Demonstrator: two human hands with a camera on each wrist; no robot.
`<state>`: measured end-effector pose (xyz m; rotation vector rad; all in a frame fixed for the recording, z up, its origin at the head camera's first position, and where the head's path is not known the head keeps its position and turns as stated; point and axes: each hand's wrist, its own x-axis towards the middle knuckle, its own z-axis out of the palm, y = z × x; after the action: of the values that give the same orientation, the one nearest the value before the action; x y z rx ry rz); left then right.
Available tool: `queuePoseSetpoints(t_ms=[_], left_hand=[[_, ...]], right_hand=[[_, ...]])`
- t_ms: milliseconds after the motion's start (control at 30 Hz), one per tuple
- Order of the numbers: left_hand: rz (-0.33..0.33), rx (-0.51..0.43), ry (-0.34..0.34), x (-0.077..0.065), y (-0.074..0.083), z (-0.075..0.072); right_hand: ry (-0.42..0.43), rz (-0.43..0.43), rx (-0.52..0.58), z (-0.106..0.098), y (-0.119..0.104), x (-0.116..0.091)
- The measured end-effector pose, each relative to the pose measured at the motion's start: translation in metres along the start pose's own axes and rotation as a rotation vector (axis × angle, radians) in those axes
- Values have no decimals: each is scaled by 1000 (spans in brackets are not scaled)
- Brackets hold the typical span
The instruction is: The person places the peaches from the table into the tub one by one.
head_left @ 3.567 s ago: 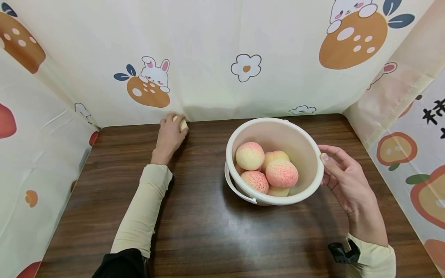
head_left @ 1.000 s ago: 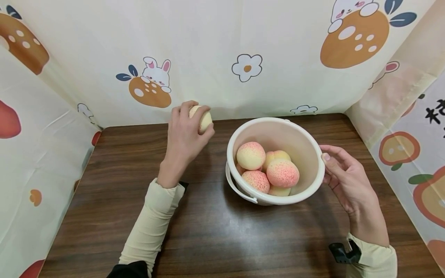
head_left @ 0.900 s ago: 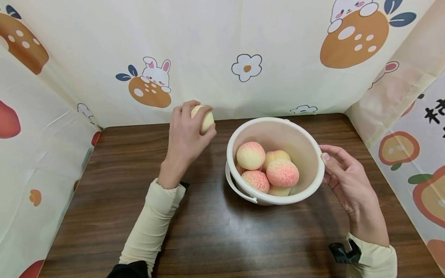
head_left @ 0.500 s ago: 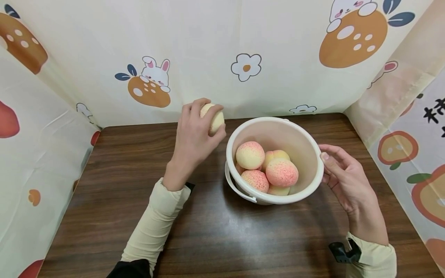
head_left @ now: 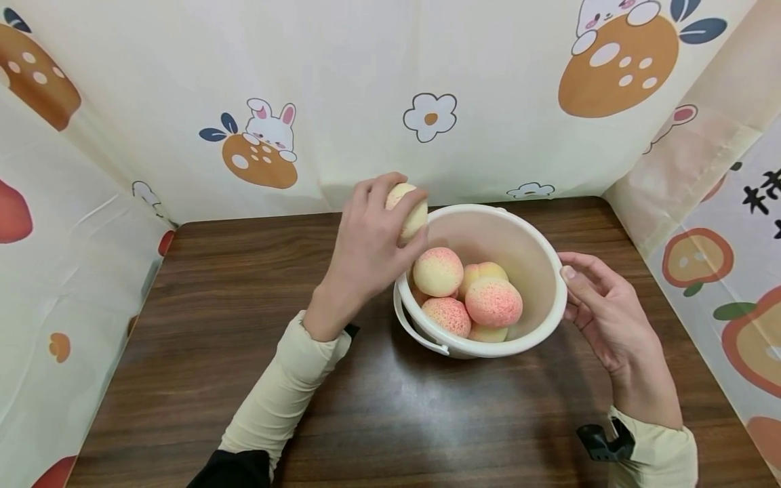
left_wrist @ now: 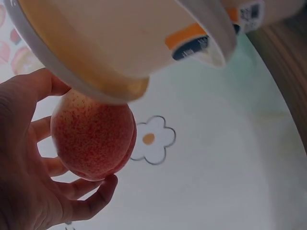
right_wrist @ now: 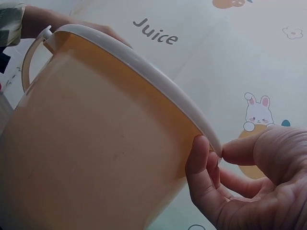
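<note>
A peach (left_wrist: 93, 134), pale yellow on one side and speckled red on the other, is gripped in my left hand (head_left: 375, 237). That hand is at the upper left rim of a white bucket (head_left: 537, 237), with the peach held just above rim height. Inside the bucket lie several more peaches (head_left: 494, 302), pink and yellow. My right hand (head_left: 610, 318) pinches the bucket's right rim between thumb and fingers, which the right wrist view shows closely. The bucket's handle (head_left: 417, 335) hangs down along its left side.
The bucket stands on a dark wood-grain table (head_left: 213, 325). Behind it and at both sides hangs a cream cloth (head_left: 360, 88) printed with rabbits, fruit and flowers, meeting the table's back edge. A black strap mount (head_left: 604, 444) sits on the right wrist.
My left hand has picked up the peach from the table's back edge and carried it rightward to the bucket's rim. The right hand and the bucket have stayed in place.
</note>
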<state>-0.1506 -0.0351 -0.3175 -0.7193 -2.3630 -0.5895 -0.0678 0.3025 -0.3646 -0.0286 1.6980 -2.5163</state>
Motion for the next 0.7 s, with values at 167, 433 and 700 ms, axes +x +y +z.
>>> queuePoseSetpoints(t_ms=[167, 433, 700], left_hand=[[25, -22, -22, 3, 12, 3], [111, -1, -83, 7, 29, 10], [168, -22, -136, 10, 43, 21]], right_hand=[[4, 9, -7, 1, -2, 1], [13, 18, -18, 1, -2, 1], [18, 15, -18, 2, -1, 1]])
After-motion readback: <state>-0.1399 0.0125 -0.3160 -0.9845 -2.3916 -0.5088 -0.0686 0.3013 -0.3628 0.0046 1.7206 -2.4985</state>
